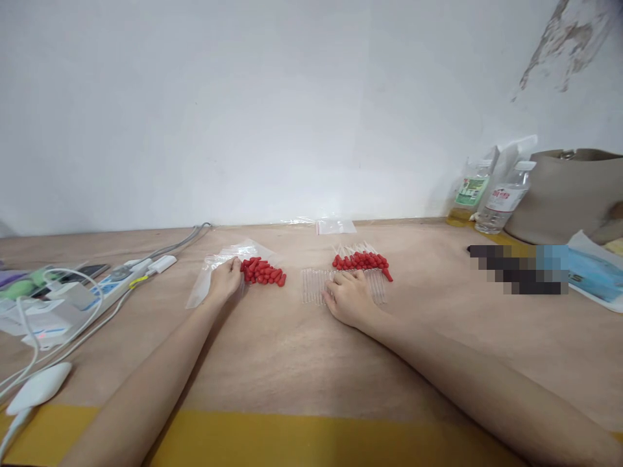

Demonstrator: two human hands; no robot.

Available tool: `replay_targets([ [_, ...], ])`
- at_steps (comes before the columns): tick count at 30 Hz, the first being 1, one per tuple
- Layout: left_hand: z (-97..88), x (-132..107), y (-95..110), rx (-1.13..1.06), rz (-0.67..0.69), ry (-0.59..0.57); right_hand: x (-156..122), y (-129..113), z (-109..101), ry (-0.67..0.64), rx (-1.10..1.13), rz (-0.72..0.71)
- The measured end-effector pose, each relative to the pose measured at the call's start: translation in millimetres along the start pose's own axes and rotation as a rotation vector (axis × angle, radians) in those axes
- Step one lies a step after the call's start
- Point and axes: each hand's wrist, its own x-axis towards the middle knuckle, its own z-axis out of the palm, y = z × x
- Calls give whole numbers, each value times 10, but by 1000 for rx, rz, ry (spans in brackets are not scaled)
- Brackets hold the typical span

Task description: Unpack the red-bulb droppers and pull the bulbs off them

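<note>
A pile of small red rubber caps (264,272) lies on the wooden table (272,350), half on a clear plastic bag (214,267). My left hand (224,281) rests at the pile's left edge, fingers curled against the caps. To the right, a row of clear glass tubes (314,285) lies flat, and behind it sit several tubes fitted with red caps (361,261). My right hand (346,297) lies on the clear tubes, fingers bent and pressed down onto them; what the fingertips pinch is hidden.
A power strip (117,279) with white cables and chargers sits at the left, a white device (37,386) near the front edge. Another small clear bag (335,226) lies by the wall. Two plastic bottles (501,198), a tan bag (569,194) and a blue packet (596,272) stand at the right.
</note>
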Motion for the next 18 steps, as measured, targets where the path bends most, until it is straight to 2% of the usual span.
replay_targets([
  [3,-18,5,-22,-17,6,12,-14,-21,-41,-17,33,-4],
  [6,-49,-42,27,-23,26,78,-26,-27,-62,-38,63,-7],
  [8,-66,-151,147,-27,129,169,-33,-24,-71,-51,81,-7],
  [10,-57,-334,340,-50,355,252,-44,-17,-84,-52,89,1],
  [11,-37,-445,455,-72,475,208,-54,-10,-94,-48,91,7],
  [12,-6,-561,576,-86,594,111,-66,2,-107,-41,92,13],
  [15,137,-868,923,-57,891,-244,-114,83,-152,-12,100,37],
  [16,194,-938,1022,-37,950,-318,-128,133,-166,2,104,50],
  [18,303,-1017,1183,14,984,-417,-144,268,-189,41,108,100],
])
